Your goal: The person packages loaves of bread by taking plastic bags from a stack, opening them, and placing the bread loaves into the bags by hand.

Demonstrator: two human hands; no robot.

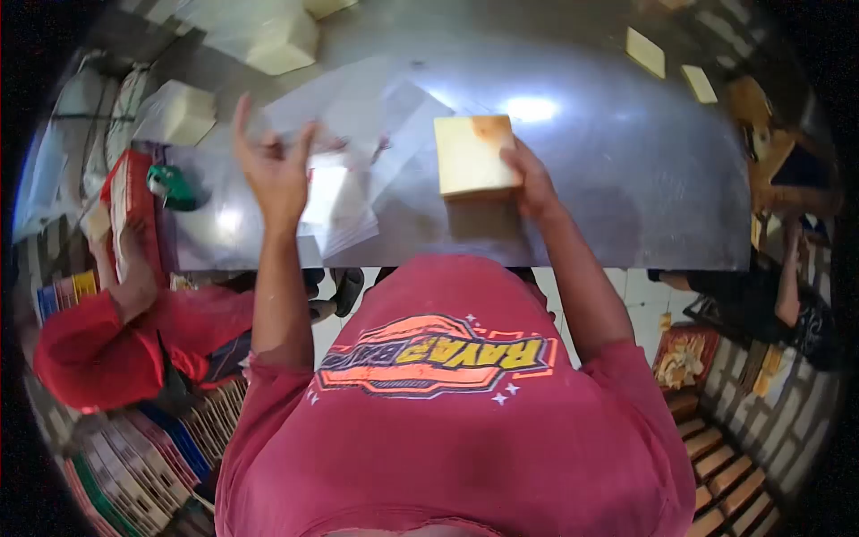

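My right hand (534, 182) grips a pale square block (470, 159) by its right edge, above the metal table (626, 179). An orange-brown patch marks the block's top right corner. My left hand (279, 174) is raised over the table with its fingers spread and nothing held in them. Clear plastic sheets or bags (394, 116) lie around and beyond my left hand, and a white rectangle (327, 192) shows just to its right. Motion blurs my left fingertips a little.
Wrapped pale blocks (183, 114) stand at the back left, near a green tape dispenser (172, 186). Two pale slabs (645, 53) (699, 84) lie at the back right. A person in red (98, 349) is on the left; another person's arm (787, 286) shows at right.
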